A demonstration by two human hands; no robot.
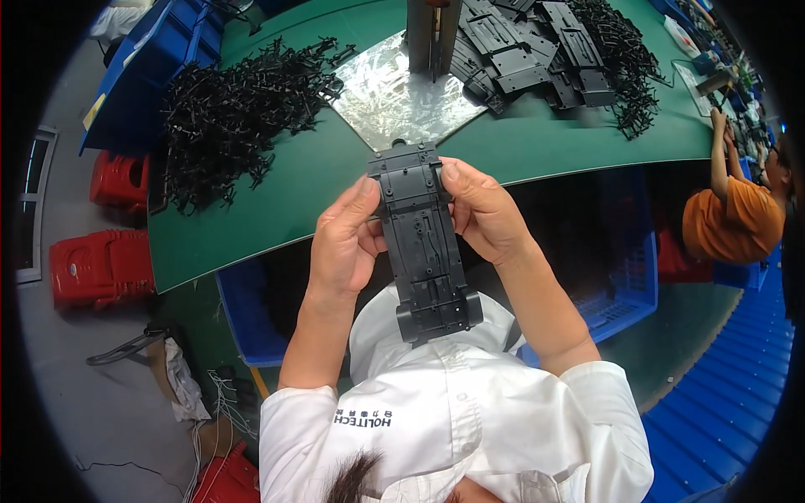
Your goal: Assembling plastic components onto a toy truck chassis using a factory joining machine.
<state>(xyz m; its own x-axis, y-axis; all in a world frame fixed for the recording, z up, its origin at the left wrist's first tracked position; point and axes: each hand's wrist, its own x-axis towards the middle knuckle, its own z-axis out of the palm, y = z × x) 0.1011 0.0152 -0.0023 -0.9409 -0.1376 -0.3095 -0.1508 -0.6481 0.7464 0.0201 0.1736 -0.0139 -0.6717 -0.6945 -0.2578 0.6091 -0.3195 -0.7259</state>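
Between both hands is a long black plastic toy-car chassis [419, 235], held over the table's front edge with its far end by the metal plate. My left hand [348, 230] grips its left side near the far end, thumb along the edge. My right hand [485, 210] pinches the opposite side, thumb on top and fingers curled beneath. The chassis' near end, with two rounded side pieces, hangs over my lap. Straight beyond it, a shiny metal plate [381, 92] lies under an upright metal post [433, 42].
Small black plastic parts [243, 109] are heaped at the left of the green table [310, 180]. More chassis [524, 59] are stacked at the back right, beside another heap of parts [629, 75]. Blue crates [620, 310] stand under the table. A person in orange [729, 218] sits far right.
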